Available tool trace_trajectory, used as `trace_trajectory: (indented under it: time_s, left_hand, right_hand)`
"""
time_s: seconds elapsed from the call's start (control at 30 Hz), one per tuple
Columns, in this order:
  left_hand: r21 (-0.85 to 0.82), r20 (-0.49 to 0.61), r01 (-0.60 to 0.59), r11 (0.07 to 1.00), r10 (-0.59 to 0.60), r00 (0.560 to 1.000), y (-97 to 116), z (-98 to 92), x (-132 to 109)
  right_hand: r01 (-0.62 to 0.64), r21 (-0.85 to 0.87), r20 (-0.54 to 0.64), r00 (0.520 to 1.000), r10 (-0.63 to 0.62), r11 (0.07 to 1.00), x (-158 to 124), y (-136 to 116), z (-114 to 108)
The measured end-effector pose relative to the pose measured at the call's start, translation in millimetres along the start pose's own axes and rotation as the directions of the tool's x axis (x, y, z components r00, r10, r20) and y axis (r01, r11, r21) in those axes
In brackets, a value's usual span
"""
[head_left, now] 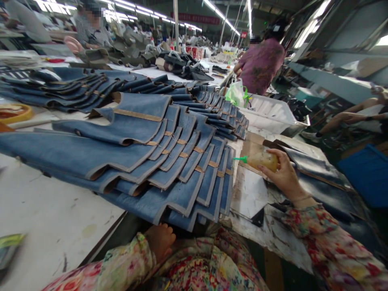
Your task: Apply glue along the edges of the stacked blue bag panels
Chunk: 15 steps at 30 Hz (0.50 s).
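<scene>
My right hand (283,171) is closed around a squeeze bottle (257,158) with yellowish contents. The bottle lies nearly level, its thin green nozzle (241,159) pointing left toward the edges of the blue panels. Those blue leather-like panels (182,178), with grey edging and tan tabs, overlap in a fanned stack across the table. Just below the stack's front edge, close to my body, is my left hand (162,240). Its fingers are curled, and whatever they hold, if anything, is hidden.
More blue panels (75,89) lie behind the stack. A white bin (269,111) with a green-and-white bag stands beyond, right of centre. Dark sheets (318,169) lie right of my hand, near a blue crate (366,173). A yellow tape roll (15,113) sits far left. Other people work behind.
</scene>
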<state>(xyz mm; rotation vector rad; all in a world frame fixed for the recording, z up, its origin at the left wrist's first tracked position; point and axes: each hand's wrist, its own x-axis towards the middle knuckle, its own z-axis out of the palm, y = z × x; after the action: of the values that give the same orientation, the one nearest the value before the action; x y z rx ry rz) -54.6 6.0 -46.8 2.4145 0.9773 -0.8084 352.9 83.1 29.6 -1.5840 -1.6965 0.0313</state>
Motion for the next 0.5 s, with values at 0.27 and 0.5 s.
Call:
trace_trajectory:
  time_s: [0.27, 0.5]
  left_hand:
    - [-0.02, 0.069, 0.052, 0.998, -0.05, 0.996, 6, -15.0, -7]
    - [-0.092, 0.014, 0.052, 0.994, -0.051, 0.999, -5, 12.6, 12]
  right_hand:
    - [-0.005, 0.002, -0.094, 0.996, 0.005, 1.0, 21, 18, 14]
    - [-0.043, 0.043, -0.001, 0.999, 0.043, 0.998, 9, 16, 4]
